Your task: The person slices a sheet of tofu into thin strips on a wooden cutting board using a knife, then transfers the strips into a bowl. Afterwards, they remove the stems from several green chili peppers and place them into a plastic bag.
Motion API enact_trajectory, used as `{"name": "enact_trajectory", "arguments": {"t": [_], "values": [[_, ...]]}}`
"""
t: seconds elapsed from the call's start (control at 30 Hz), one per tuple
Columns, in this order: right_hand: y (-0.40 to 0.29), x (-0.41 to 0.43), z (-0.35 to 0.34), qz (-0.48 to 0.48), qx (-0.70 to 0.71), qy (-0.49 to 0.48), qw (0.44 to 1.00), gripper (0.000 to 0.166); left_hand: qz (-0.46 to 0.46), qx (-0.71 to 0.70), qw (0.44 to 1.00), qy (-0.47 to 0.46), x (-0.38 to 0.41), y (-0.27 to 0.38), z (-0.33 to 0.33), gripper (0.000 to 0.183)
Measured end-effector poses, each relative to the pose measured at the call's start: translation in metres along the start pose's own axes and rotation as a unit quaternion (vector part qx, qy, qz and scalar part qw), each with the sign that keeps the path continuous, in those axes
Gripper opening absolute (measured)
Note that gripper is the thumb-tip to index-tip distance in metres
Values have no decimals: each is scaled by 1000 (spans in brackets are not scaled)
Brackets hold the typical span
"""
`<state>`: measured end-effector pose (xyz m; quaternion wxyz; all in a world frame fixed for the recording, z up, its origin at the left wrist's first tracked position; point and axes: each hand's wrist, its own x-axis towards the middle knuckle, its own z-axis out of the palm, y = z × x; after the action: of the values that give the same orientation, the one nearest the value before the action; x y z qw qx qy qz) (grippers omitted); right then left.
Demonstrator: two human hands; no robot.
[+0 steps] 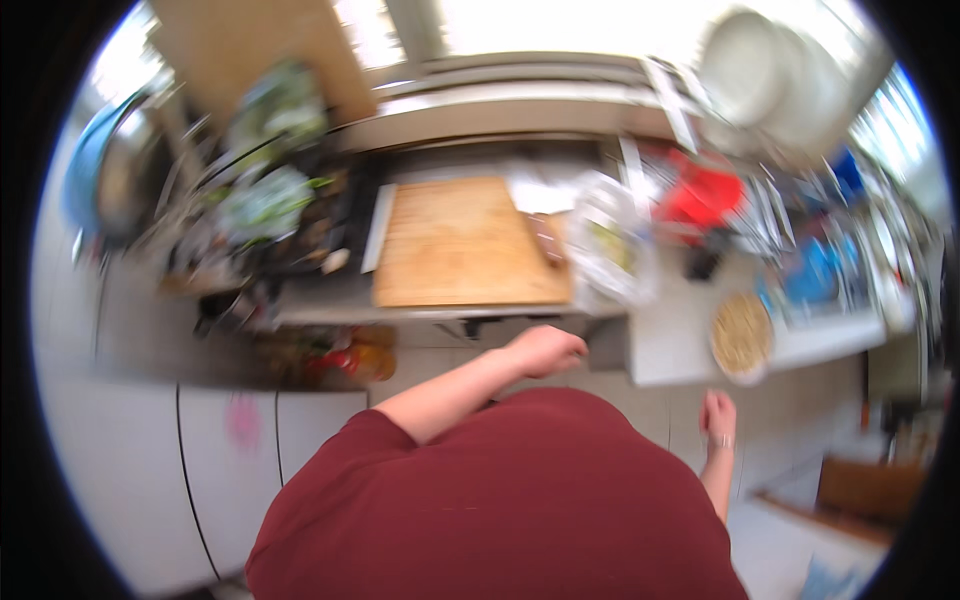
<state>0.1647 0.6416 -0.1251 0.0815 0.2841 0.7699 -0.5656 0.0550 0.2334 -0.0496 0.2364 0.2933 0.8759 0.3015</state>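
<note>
My left hand [551, 351] is in front of my body, just below the counter edge, with its fingers curled and nothing visible in it. The nearest thing to it is a wooden cutting board [457, 244] lying on the counter. Along the board's right side is a brown handle [546, 238] with light rivet-like spots, probably a knife's. A white plastic bag [600, 217] with pale green contents stands beside it. My right hand [718, 412], with a band at the wrist, hangs at my right side, fingers curled. Above it a round tan-topped object [741, 334] sits at the counter edge.
Bagged leafy greens [266, 202] lie to the left, near a large blue-rimmed round vessel [97, 165]. White dishes [750, 75] stand at upper right, above a red plastic item [701, 191]. White cabinets [225, 480] are at lower left. A brown wooden piece [870, 491] is at lower right.
</note>
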Motion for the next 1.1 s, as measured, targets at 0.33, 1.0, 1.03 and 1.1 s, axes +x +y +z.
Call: {"name": "enact_trajectory", "arguments": {"t": [0.33,1.0,1.03,1.1], "values": [[-148,-60,217,-219,-304,-275,885,13,-104,-39,951,288,-132,-67,-103,16],[-195,-89,334,-276,-353,-275,851,19,-254,280,875,303,-359,-184,-364,80],[-196,-90,331,-276,-358,-268,851,20,-259,280,882,276,-354,-191,-371,86],[-197,-92,319,-271,-366,-251,854,20,-264,280,897,217,-340,-203,-380,99]]}}
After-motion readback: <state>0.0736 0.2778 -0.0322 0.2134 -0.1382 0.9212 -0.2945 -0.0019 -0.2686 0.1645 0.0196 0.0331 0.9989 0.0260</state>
